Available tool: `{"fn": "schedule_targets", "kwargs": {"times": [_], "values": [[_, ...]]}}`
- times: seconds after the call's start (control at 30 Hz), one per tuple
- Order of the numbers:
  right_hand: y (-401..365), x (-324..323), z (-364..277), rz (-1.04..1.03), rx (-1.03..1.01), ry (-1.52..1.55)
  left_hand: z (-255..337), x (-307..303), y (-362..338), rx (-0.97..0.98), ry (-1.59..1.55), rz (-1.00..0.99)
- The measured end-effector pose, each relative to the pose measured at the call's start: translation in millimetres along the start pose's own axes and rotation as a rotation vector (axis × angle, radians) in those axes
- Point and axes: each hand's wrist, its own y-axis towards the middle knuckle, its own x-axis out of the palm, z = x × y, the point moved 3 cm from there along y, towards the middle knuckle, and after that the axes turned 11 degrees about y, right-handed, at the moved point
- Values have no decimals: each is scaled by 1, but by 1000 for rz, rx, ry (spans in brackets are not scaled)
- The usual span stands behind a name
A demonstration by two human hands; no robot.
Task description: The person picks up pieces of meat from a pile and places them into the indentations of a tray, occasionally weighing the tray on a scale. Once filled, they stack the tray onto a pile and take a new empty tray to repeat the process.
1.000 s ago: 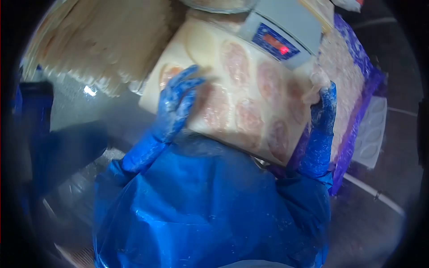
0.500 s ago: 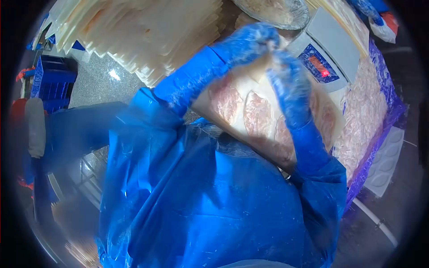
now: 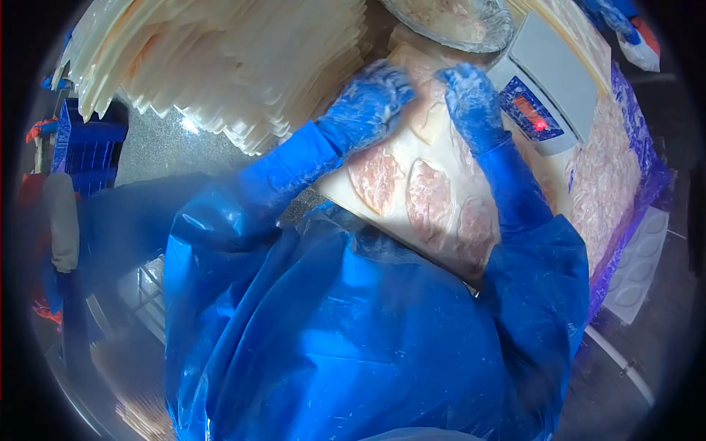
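A white board (image 3: 346, 189) lies before me, carrying several flat, leaf-shaped portions of pale pink raw meat (image 3: 429, 202). Over its far left part is my left hand (image 3: 371, 101) in a wet blue glove, fingers curled inward. My right hand (image 3: 472, 103), gloved the same and smeared white, is curled over the board's far side, close to the scale. Between the hands, more pale meat (image 3: 426, 110) lies on the board. The fingertips of both hands point down or inward, so whatever they may hold is hidden.
A digital scale (image 3: 529, 110) with a red display stands at right. Beyond it, minced meat (image 3: 607, 165) fills a purple-lined container. A plastic-covered bowl (image 3: 489, 26) sits at the back, and stacked white boards (image 3: 220, 59) at left. A white moulded sheet (image 3: 636, 268) lies far right.
My hands were close together above the board, blurred and working at something pale. Now they are apart, the left lower and to the left, both nearer the board.
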Motion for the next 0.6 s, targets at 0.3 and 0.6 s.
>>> {"fn": "schedule_targets", "kwargs": {"times": [0.3,0.6], "values": [[-48,-3,-47,-306,-121,-122,-11,7,17,-85,149,-305],[-109,-48,-31,96,141,547,24,40,31,-401,65,186]]}}
